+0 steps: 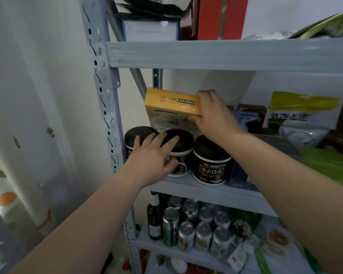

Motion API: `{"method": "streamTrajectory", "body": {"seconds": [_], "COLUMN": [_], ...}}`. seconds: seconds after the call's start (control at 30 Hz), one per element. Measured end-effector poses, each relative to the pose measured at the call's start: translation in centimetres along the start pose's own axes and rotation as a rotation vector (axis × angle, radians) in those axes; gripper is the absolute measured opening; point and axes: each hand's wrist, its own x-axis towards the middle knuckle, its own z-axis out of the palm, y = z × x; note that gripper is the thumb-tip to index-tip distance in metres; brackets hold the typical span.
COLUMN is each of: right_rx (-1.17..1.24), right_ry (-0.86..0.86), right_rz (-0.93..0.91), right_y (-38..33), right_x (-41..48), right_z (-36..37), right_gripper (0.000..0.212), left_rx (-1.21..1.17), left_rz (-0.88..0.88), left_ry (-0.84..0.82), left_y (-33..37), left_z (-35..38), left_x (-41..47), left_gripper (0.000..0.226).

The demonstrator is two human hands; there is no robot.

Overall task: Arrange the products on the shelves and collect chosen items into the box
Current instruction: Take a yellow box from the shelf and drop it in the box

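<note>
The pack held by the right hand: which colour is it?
The pack is yellow, with a dark label band; head view.

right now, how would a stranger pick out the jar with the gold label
On the grey shelving unit, look at the middle shelf, above the cans. Three black-lidded jars stand at its left end; take the rightmost jar. Its gold label shows fully, while the left hand rests across the other two.

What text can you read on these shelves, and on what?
"原品12", then one unclear character: front label of the right black jar.
Yellow box in the right hand: dark oval label, too blurred.
White and green bag: large dark characters, too blurred.
Middle black jar: label mostly covered by the left hand.
Cans and bottle below: too small.
</note>
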Motion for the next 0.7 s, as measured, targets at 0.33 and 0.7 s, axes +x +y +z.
{"method": "streamTrajectory", "body": {"seconds": [0.33,0.7], "right_rx": [0.267,0.889], "right_ry": [0.249,-0.342], "right_rz": [-0.178,0.062], "right_y": [3.2,4.3], "right_x": [-6.3,-11.3], "right_z": [-5.3,-7.9], "right_gripper": [0.058,0.095], "left_rx": [-0.773,-1.291], "left_rz": [-0.300,-0.324], "left_ry": [0.486,0.696], "left_y": [-0.6,8.9], "left_z": [-6.3,-8.3], "left_x": [-2.0,-9.1], "left_gripper": [0.070,0.057]}}
